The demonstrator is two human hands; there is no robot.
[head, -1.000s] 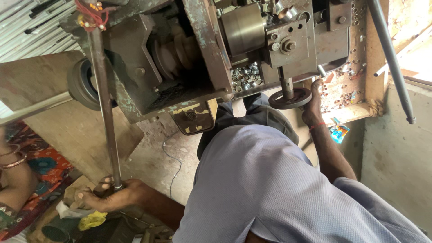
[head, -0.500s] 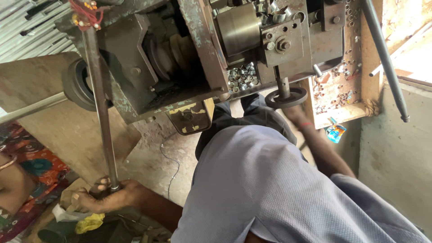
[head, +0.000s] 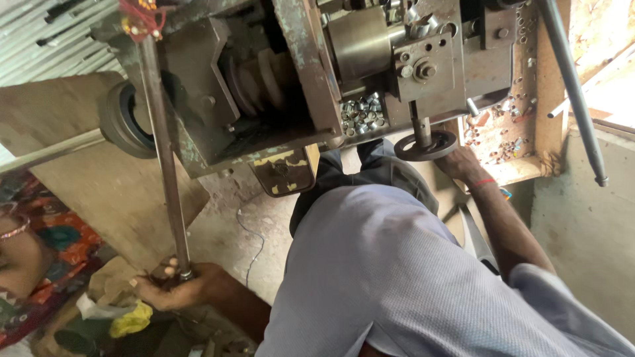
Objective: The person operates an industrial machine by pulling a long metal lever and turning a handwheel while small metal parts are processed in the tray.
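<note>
Gripping lever left-handed; right hand apparently on handwheel.

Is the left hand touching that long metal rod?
Touching. The head view shows the left hand with fingers wrapped around the long rod's lower end.

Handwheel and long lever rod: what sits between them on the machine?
In the head view, between the rod and handwheel: a stepped pulley and a pile of small metal nuts.

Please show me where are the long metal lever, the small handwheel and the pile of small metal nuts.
long metal lever (head: 164, 158), head view, middle of rod.
small handwheel (head: 426, 147), head view, rim.
pile of small metal nuts (head: 362, 114), head view, centre of heap.
</note>
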